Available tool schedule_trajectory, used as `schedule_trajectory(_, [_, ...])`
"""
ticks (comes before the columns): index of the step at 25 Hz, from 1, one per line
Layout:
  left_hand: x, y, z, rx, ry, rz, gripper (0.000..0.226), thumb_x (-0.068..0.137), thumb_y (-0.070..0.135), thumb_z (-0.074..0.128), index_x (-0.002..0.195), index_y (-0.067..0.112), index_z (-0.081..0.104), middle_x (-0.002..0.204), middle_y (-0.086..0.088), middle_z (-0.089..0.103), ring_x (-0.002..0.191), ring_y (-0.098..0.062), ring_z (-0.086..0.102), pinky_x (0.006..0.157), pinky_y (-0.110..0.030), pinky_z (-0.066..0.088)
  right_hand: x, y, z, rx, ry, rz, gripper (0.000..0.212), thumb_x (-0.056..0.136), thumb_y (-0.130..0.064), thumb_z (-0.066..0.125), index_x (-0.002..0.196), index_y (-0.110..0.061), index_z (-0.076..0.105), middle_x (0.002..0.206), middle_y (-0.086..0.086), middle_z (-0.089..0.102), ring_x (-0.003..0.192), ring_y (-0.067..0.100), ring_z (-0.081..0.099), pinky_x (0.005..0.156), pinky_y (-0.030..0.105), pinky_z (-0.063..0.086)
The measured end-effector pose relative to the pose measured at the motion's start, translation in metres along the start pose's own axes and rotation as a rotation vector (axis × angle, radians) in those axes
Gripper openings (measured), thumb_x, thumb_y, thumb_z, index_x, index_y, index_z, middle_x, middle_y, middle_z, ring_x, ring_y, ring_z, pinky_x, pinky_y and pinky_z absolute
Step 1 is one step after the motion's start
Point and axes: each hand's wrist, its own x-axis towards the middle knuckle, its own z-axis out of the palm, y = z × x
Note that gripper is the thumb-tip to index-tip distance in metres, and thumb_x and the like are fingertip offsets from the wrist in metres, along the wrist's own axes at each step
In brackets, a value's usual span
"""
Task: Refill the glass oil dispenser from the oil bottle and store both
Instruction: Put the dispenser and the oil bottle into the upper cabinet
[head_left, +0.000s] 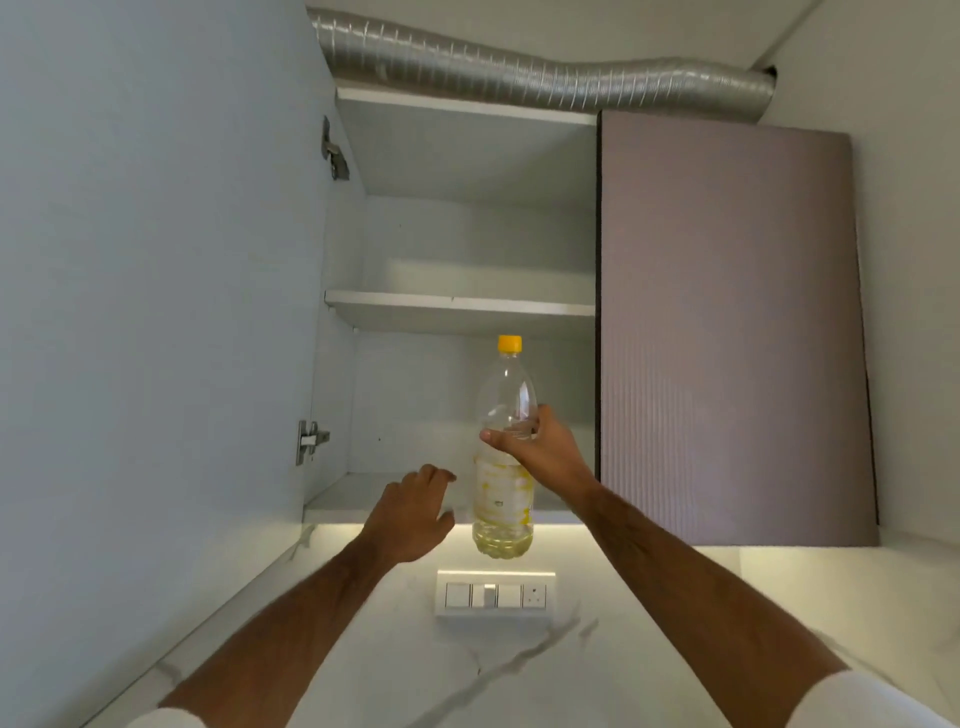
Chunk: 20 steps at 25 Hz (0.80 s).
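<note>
Wall (519, 670): white marble-look with grey veins, lit along the top by a strip under the cupboard.
Left door (156, 312): swung wide open, pale inner face toward the camera, two metal hinges on its edge.
Right door (732, 332): closed, mauve, finely ribbed.
Cupboard (462, 156): wall unit seen from below, white inside; one shelf (457, 304) across the middle, floor board below it.
Duct (545, 78): ribbed silver hose running above the cupboard toward the right corner.
Bottle (504, 499): clear plastic, upright, held in the air in front of the cupboard's lower opening; its base hangs below the cupboard floor, over the lit strip. Pale yellow oil fills only the bottom part.
Right hand (540, 447): grip closed round the bottle's middle, thumb across the front.
Left hand (410, 514): raised just left of the bottle, apart from it, fingers loosely curled, holding nothing.
Switch plate (493, 595): white, on the wall under the bottle, with a socket at its right end.
Cap (509, 344): yellow, on the bottle.
</note>
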Motion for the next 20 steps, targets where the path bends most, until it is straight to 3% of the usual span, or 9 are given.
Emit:
schedule_trajectory(4, [0.023, -0.017, 0.023, 0.129, -0.074, -0.041, 0.060, 0.102, 0.047, 0.044, 0.153, 0.018, 0.031, 0.162, -0.005, 0.032, 0.149, -0.026, 0.030, 0.121, -0.045, 0.026, 0.036, 0.011, 0.005, 0.030, 0.018, -0.011, 0.060, 0.075, -0.050, 0.088, 0.116, -0.019, 0.058, 0.106, -0.010, 0.067, 0.092, 0.002, 0.064, 0.066, 0.019, 0.049])
schedule_trajectory(6, [0.028, -0.020, 0.042, 0.130, -0.088, -0.103, 0.070, 0.101, 0.062, 0.024, 0.156, 0.018, 0.027, 0.167, -0.005, 0.023, 0.155, -0.026, 0.017, 0.124, -0.051, 0.014, 0.053, 0.019, 0.006, 0.037, 0.014, -0.012, 0.061, 0.073, -0.054, 0.088, 0.116, -0.021, 0.059, 0.108, -0.009, 0.068, 0.094, 0.004, 0.066, 0.071, 0.022, 0.052])
schedule_trajectory(8, [0.029, -0.025, 0.063, 0.120, 0.013, -0.105, 0.094, 0.090, 0.077, -0.003, 0.150, 0.020, 0.040, 0.161, -0.004, 0.036, 0.152, -0.028, 0.028, 0.121, -0.055, 0.017, 0.070, 0.027, 0.007, 0.051, 0.012, -0.012, 0.062, 0.071, -0.057, 0.088, 0.114, -0.022, 0.060, 0.109, -0.008, 0.070, 0.096, 0.006, 0.068, 0.077, 0.026, 0.056])
schedule_trajectory(11, [0.032, -0.032, 0.082, 0.085, 0.192, -0.061, 0.095, 0.084, 0.083, -0.005, 0.125, 0.028, 0.061, 0.126, 0.010, 0.063, 0.123, -0.019, 0.058, 0.106, -0.042, 0.038, 0.095, 0.032, 0.006, 0.069, 0.026, -0.019, 0.063, 0.069, -0.059, 0.088, 0.111, -0.022, 0.059, 0.107, -0.008, 0.069, 0.095, 0.008, 0.068, 0.078, 0.028, 0.057])
schedule_trajectory(13, [0.031, -0.031, 0.081, 0.091, 0.172, -0.058, 0.097, 0.081, 0.083, -0.009, 0.126, 0.031, 0.060, 0.122, 0.015, 0.063, 0.115, -0.013, 0.058, 0.101, -0.035, 0.038, 0.108, 0.036, 0.007, 0.080, 0.032, -0.009, 0.064, 0.070, -0.058, 0.089, 0.112, -0.020, 0.059, 0.107, -0.007, 0.068, 0.095, 0.007, 0.067, 0.073, 0.025, 0.054])
schedule_trajectory(20, [0.029, -0.025, 0.078, 0.124, 0.142, -0.097, 0.096, 0.080, 0.084, -0.008, 0.132, 0.034, 0.054, 0.128, 0.018, 0.058, 0.119, -0.011, 0.052, 0.104, -0.031, 0.033, 0.138, 0.072, 0.027, 0.128, 0.031, 0.056, 0.071, 0.069, -0.055, 0.091, 0.119, -0.017, 0.057, 0.115, -0.001, 0.067, 0.099, 0.014, 0.067, 0.072, 0.026, 0.051])
